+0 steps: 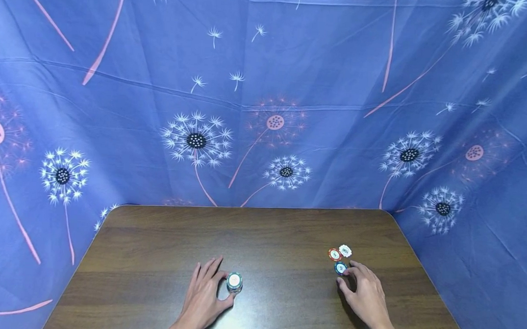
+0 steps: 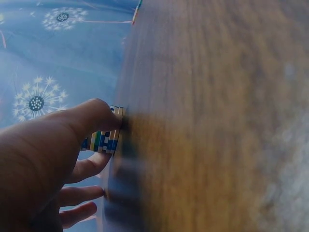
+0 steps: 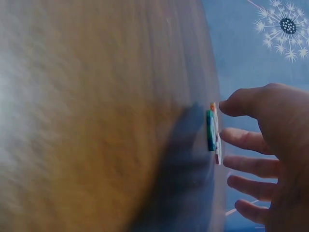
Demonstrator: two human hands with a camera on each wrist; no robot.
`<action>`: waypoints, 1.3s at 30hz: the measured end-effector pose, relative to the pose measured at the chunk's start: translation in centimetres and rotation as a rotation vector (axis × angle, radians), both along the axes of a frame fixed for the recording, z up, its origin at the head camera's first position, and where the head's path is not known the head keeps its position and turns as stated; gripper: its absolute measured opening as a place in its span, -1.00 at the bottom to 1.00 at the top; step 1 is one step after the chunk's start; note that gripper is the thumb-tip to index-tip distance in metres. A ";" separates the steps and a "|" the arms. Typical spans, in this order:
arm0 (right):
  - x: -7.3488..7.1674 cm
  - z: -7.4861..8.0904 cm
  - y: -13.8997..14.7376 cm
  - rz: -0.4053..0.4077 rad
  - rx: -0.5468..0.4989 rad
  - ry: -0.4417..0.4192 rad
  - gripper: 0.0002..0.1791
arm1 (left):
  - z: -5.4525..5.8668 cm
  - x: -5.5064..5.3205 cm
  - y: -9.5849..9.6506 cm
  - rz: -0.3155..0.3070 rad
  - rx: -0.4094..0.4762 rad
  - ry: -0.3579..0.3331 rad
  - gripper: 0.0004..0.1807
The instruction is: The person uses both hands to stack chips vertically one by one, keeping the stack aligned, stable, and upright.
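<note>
A short stack of poker chips, a green-edged one on top, stands on the table left of centre. My left hand pinches it between thumb and forefinger, the other fingers stretched out beside it. In the left wrist view the stack's edge shows several coloured layers. Toward the right lie a blue poker chip, a red poker chip and a white poker chip, close together. Right by the blue chip is my right hand, thumb and fingers apart; whether the forefinger touches the chip I cannot tell.
The brown wooden table has rounded far corners. Behind it and at both sides hangs a blue cloth with a dandelion print, close to the table's edges.
</note>
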State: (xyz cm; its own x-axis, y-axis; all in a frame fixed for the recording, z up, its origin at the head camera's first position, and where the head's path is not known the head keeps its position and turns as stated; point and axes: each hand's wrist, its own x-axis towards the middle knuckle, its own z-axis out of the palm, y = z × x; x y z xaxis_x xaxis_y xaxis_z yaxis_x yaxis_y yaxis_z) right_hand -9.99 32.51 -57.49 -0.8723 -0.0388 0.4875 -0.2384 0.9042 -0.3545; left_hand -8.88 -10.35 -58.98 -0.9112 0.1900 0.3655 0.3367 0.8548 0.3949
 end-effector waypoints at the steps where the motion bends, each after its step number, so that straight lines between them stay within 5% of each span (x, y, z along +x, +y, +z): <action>1: -0.2 0.2 0.1 -0.003 0.008 -0.002 -0.69 | 0.0 0.0 0.0 0.000 -0.001 -0.002 -0.52; 10: -2.0 1.4 1.0 -0.047 0.067 -0.057 -0.55 | 0.0 -0.1 0.0 0.002 -0.003 0.000 -0.52; 19: -2.6 1.2 1.5 -0.077 0.108 -0.213 -0.48 | -0.1 -0.1 0.0 -0.007 0.006 -0.005 -0.51; 39: -2.9 0.9 1.3 -0.053 0.093 -0.225 -0.62 | -0.2 -0.1 -0.1 -0.003 0.008 0.019 -0.52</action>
State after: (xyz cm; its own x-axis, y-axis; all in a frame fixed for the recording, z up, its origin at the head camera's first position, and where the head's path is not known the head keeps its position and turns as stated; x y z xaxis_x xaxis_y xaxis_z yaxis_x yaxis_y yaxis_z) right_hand -12.90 33.79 -56.59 -0.9604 -0.0259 0.2773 -0.1145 0.9444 -0.3081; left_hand -8.97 -10.43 -59.19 -0.9035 0.1898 0.3842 0.3468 0.8506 0.3953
